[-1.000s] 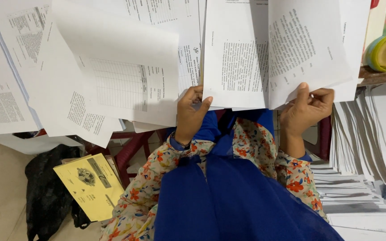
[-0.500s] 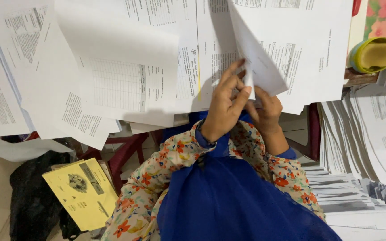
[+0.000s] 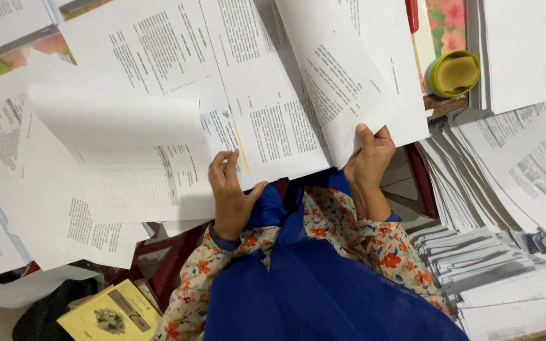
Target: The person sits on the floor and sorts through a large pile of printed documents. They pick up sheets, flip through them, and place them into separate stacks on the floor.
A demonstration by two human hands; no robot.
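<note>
left hand (image 3: 230, 196): resting on the near edge of a printed page (image 3: 266, 95), fingers flat on the paper, thumb out underneath, so not really clamped, more pinning it down

right hand (image 3: 368, 161): pinched shut on the bottom corner of a lifted sheet (image 3: 333, 69), thumb on top, fingers hidden behind it

hands: apart, one page-width between them

lifted sheet: tilted up off the pile, overlapping the printed page's right side

curled sheet (image 3: 118, 126): blank side up, just left of the left hand

surface: basically buried in paper

fanned stacks (image 3: 488, 189): right of the right hand

green tape roll (image 3: 453, 72): far right, above those stacks

yellow booklet (image 3: 112, 312): down low on the left
</note>
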